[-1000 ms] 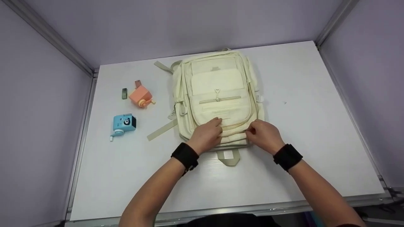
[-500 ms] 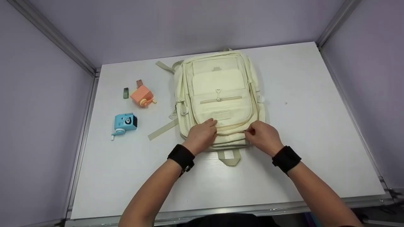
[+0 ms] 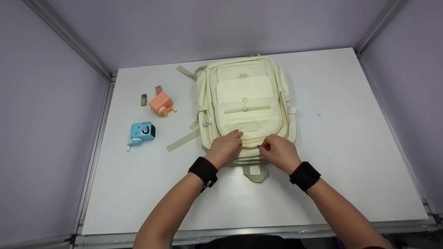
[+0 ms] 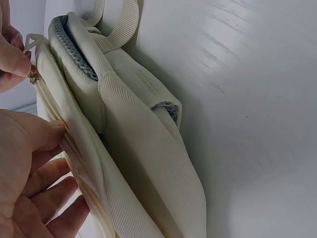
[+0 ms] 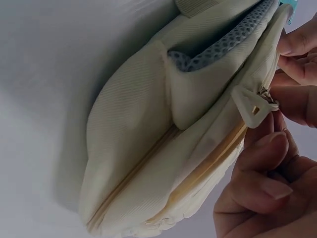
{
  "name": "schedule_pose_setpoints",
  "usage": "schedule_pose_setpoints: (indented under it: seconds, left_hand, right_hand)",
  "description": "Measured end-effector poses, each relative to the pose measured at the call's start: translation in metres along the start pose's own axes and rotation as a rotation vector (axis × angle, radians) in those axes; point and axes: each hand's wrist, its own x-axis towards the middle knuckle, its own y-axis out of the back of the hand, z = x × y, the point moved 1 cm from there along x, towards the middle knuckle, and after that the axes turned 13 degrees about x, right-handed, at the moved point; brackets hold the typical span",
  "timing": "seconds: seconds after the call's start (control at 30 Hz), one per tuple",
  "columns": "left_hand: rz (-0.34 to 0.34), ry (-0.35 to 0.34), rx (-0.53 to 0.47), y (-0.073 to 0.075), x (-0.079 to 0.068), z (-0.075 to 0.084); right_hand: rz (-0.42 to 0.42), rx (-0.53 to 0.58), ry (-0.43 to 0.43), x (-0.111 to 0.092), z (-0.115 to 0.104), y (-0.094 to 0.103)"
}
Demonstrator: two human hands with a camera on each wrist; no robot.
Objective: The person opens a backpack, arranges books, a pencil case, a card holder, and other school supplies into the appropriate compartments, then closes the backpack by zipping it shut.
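A cream backpack (image 3: 244, 90) lies front side up on the white table, its top handle (image 3: 256, 174) toward the person. My left hand (image 3: 225, 147) pinches the fabric edge beside the curved zipper between thumb and fingers, as the left wrist view shows. Just to its right, my right hand (image 3: 279, 152) pinches the zipper slider. In the right wrist view the cream triangular zipper pull (image 5: 249, 109) hangs beside the right fingertips. Behind the slider, part of the zipper gapes, with a yellowish edge (image 5: 208, 166). The pocket's inside is hidden.
On the left of the table (image 3: 346, 138) stand a blue box with a crank handle (image 3: 141, 131) and an orange one (image 3: 161, 102). Small green (image 3: 144, 100) and reddish (image 3: 159, 90) blocks lie near the orange one. Loose straps (image 3: 183, 140) stick out left of the backpack. Walls surround three sides.
My right hand has moved left along the zipper with the slider, closer to my left hand. The left hand has shifted slightly left on the bag. The head view has also shifted a little.
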Motion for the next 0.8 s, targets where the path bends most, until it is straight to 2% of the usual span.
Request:
schedule_pose_setpoints:
  seconds: [0.37,0.6,0.8]
  left_hand:
    - [0.012,-0.001,0.034,-0.001,0.002,0.003]
    - [-0.002,-0.013,-0.009,-0.003,0.0,0.0]
    - [0.021,-0.055,-0.054,-0.003,-0.01,-0.011]
  right_hand:
    - [-0.049,-0.034,0.043,0.011,-0.019,-0.023]
    - [-0.051,-0.04,0.048,0.013,-0.019,-0.028]
    - [-0.059,-0.029,0.044,0.011,-0.016,-0.031]
